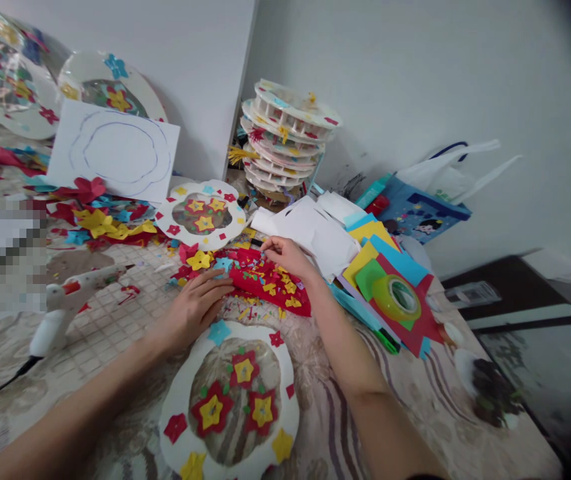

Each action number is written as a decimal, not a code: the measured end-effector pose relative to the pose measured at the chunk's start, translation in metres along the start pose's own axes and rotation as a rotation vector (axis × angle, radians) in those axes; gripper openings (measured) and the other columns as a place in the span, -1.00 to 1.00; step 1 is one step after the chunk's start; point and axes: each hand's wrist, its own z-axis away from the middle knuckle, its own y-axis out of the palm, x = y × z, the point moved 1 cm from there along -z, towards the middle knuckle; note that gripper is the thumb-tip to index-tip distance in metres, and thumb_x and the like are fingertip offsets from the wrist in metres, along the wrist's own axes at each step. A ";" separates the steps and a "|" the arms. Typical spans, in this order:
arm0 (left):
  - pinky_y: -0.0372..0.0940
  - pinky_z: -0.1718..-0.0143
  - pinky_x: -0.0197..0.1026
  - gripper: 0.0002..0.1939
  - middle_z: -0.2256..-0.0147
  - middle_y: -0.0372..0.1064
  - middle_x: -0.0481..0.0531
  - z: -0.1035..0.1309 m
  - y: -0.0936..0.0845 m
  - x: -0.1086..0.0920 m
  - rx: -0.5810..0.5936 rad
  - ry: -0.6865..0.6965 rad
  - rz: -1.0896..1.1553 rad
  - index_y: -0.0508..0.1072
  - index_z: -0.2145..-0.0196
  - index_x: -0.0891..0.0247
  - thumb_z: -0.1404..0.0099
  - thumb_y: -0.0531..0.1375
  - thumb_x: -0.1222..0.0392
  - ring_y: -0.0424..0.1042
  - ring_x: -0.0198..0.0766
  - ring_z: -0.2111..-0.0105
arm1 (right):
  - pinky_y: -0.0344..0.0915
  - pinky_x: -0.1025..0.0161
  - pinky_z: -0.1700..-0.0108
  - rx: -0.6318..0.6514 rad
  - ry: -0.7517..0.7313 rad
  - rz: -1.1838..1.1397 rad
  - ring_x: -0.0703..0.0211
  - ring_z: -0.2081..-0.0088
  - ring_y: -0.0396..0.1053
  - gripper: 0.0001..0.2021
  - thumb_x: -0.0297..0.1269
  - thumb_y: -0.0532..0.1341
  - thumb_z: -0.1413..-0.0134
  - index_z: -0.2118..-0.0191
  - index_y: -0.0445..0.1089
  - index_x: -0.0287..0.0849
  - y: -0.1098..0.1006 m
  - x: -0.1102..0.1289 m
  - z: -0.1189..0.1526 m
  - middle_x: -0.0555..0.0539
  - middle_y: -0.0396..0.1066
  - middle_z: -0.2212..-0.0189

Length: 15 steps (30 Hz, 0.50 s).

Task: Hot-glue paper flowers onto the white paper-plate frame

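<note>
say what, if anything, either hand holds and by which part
The left hand lies at the left end of the red sheet strewn with coloured scraps, showing no grip; whether the right hand, at the sheet's far edge, pinches anything cannot be told.

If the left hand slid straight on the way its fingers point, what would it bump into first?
Most likely the red sheet strewn with small cut pieces: its near edge lies right at the left hand's fingertips. They may already touch; depth is hard to judge.
</note>
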 end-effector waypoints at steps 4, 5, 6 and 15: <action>0.18 -0.13 0.03 -0.69 -0.01 0.38 0.08 0.001 0.001 0.001 0.017 -0.010 0.002 0.36 0.01 0.21 -0.32 0.00 0.27 0.16 -0.13 -0.16 | 0.19 0.36 0.36 0.008 -0.007 -0.024 0.32 0.46 0.30 -0.84 -0.41 0.08 0.05 0.32 0.36 -0.24 0.000 0.001 0.001 0.03 0.39 0.48; 0.18 -0.13 0.03 -0.69 -0.01 0.38 0.08 0.001 0.001 0.001 0.020 -0.013 0.004 0.36 0.01 0.21 -0.32 0.00 0.26 0.16 -0.13 -0.15 | 0.19 0.36 0.36 0.000 -0.012 -0.012 0.33 0.47 0.30 -0.84 -0.42 0.07 0.04 0.32 0.37 -0.24 0.000 0.001 0.001 0.03 0.38 0.49; 0.18 -0.13 0.03 -0.69 -0.01 0.38 0.08 0.001 0.001 0.001 0.018 -0.012 0.007 0.36 0.01 0.21 -0.32 0.00 0.27 0.17 -0.13 -0.15 | 0.19 0.37 0.36 -0.010 -0.017 0.008 0.33 0.47 0.29 -0.84 -0.42 0.07 0.04 0.32 0.37 -0.24 -0.001 0.000 0.001 0.03 0.38 0.49; 0.20 -0.12 0.01 -0.70 0.00 0.39 0.13 -0.001 -0.001 -0.001 0.009 0.003 -0.003 0.38 0.03 0.28 -0.30 0.03 0.29 0.18 -0.11 -0.14 | 0.19 0.37 0.43 0.056 0.018 0.202 0.30 0.51 0.32 -0.79 -0.41 0.05 -0.06 0.25 0.42 -0.22 0.000 -0.007 0.003 0.02 0.42 0.50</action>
